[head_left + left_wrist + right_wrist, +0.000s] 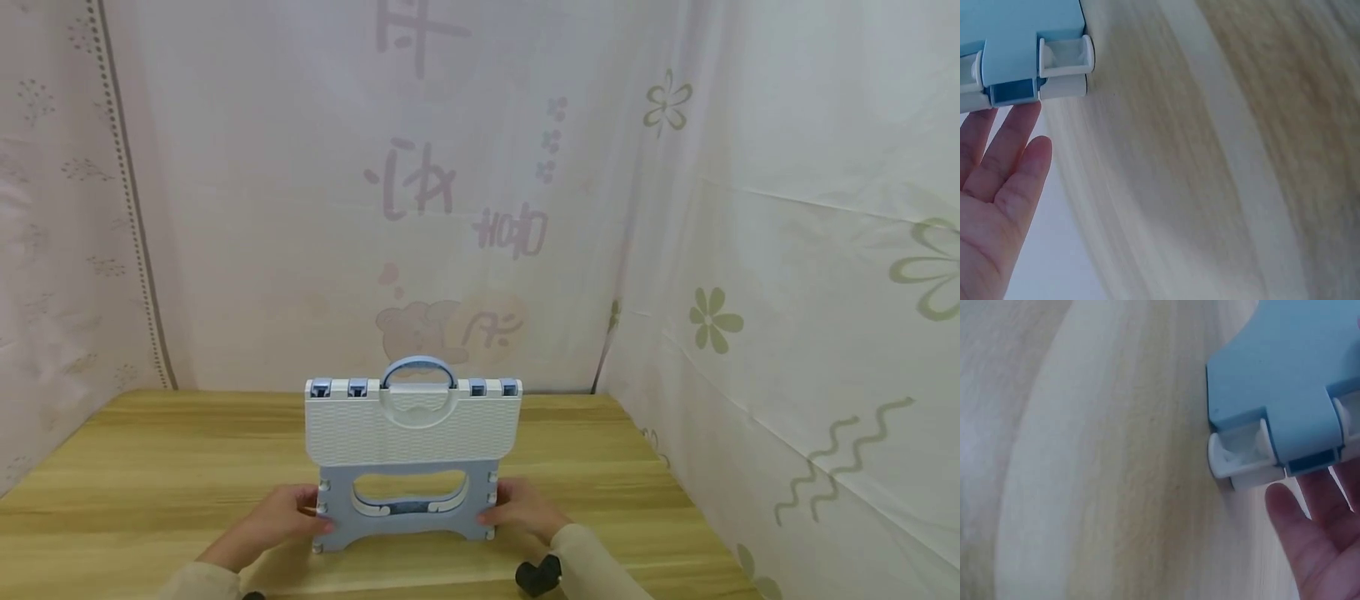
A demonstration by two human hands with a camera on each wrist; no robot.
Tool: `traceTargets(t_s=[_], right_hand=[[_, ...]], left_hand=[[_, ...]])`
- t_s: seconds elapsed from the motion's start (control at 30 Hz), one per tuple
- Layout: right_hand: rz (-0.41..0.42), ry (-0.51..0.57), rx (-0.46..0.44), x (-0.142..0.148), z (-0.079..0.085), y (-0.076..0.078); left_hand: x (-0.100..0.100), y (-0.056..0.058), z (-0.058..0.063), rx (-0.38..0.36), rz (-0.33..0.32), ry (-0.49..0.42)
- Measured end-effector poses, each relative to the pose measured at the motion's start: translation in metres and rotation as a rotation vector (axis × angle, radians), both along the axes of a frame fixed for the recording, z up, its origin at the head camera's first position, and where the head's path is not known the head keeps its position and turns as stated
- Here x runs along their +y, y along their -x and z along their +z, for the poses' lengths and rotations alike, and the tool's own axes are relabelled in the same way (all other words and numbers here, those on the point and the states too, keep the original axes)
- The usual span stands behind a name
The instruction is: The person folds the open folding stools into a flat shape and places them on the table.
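A folding step stool (411, 427), white woven-textured on top and light blue below, stands folded flat and upright on the table. Its blue carry handle (418, 363) points up. My left hand (279, 517) grips the lower left side, thumb in front and fingers reaching behind the edge. On the opposite side my right hand (525, 506) holds the lower right edge in the same way. Both wrist views show the blue leg panel (1029, 25) with white hinge pieces (1241, 450) close to the fingers. The back of the stool is hidden.
The wood-grain table (150, 458) extends around the stool on all sides. Pale printed curtains (300, 208) hang behind it and along both sides. A black object (538, 575) is at the right wrist.
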State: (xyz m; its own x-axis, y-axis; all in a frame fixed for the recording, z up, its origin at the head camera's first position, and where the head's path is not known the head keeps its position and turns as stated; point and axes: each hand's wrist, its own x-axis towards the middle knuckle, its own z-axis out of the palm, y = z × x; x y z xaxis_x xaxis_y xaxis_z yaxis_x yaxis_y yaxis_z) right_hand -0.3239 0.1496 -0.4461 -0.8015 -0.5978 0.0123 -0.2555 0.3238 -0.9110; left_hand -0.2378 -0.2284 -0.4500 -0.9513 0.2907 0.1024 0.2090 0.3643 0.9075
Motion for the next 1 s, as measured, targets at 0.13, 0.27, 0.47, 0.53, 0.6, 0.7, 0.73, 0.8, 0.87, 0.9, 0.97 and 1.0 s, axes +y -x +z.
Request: traceTargets(t_s=[0.13,0.27,0.47,0.53,0.6,0.7,0.73,0.8,0.87,0.9,0.97,1.0], right_hand=[[-0.027,0.009,-0.023,-0.001,-0.002,0.0],[-0.038,0.04,-0.034,-0.003,-0.004,-0.002],[-0.019,0.059,-0.031,-0.003,-0.004,-0.001],[-0.013,0.058,-0.027,-0.002,-0.003,-0.001],[-0.01,0.058,-0.027,-0.002,-0.001,-0.002],[-0.006,0.059,-0.035,-0.002,0.002,-0.004],[-0.004,0.058,-0.04,-0.002,0.002,-0.005],[0.0,0.056,-0.053,-0.001,0.003,-0.006],[0.007,0.059,-0.083,0.0,0.003,-0.007],[0.007,0.059,-0.096,0.0,0.003,-0.007],[0.008,0.065,-0.127,0.001,0.002,-0.008],[0.009,0.07,-0.143,0.002,0.001,-0.008]], left_hand=[[0.002,0.004,-0.003,0.013,-0.001,-0.007],[0.009,0.0,0.001,-0.007,0.047,0.005],[0.01,0.0,0.002,-0.023,0.065,0.012],[0.01,-0.001,0.002,-0.025,0.064,0.017],[0.009,-0.002,0.003,-0.033,0.063,0.016],[0.009,-0.004,0.004,-0.035,0.049,0.006],[0.008,-0.005,0.005,-0.04,0.045,0.005],[0.008,-0.005,0.005,-0.062,0.04,-0.001],[0.008,-0.006,0.006,-0.089,0.039,-0.001],[0.008,-0.006,0.007,-0.103,0.04,-0.004],[0.009,-0.008,0.008,-0.125,0.034,-0.018],[0.009,-0.009,0.008,-0.13,0.028,-0.027]])
